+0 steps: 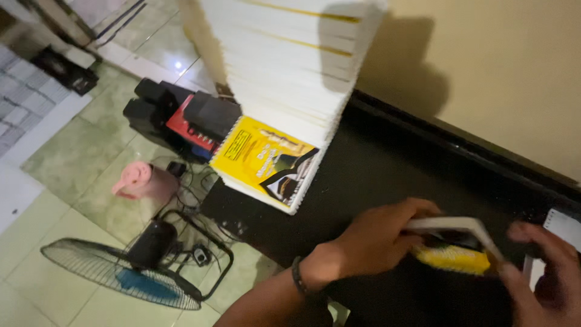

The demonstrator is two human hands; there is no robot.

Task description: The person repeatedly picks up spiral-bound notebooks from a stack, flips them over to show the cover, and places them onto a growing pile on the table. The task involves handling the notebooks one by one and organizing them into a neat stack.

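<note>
My left hand (370, 241) grips the near edge of a thin yellow-covered booklet (455, 248) that lies tilted over the black table (387, 175). A dark bracelet sits on that wrist. My right hand (541, 272) comes in from the lower right, fingers touching the booklet's other end. Farther back on the table stands a tall stack of spiral-bound booklets (284, 72), white edges showing, with a yellow and black cover (266, 158) at its near face.
A floor fan (130, 266) lies on the green tiled floor at lower left, cables around it. A pink object (140, 180) and a black and red machine (181, 115) sit near the table's left edge. A beige wall (502, 79) backs the table.
</note>
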